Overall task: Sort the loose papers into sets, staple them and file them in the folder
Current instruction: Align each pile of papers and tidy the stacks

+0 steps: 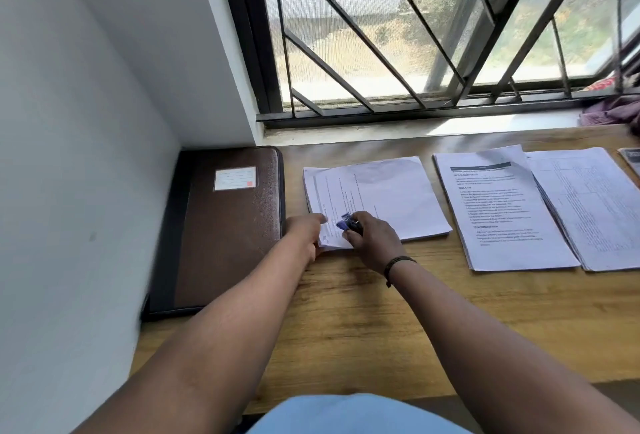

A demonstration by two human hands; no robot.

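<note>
A stack of white printed papers lies on the wooden desk, slightly fanned. My left hand grips its near left corner. My right hand holds a small blue stapler clamped over that same corner. A closed brown folder with a white label lies to the left against the wall. Two more paper sets lie to the right: one with printed text, one with tables.
A white wall bounds the desk on the left. A barred window with its sill runs along the back. Purple cloth sits at the back right, and a dark booklet edge at the far right.
</note>
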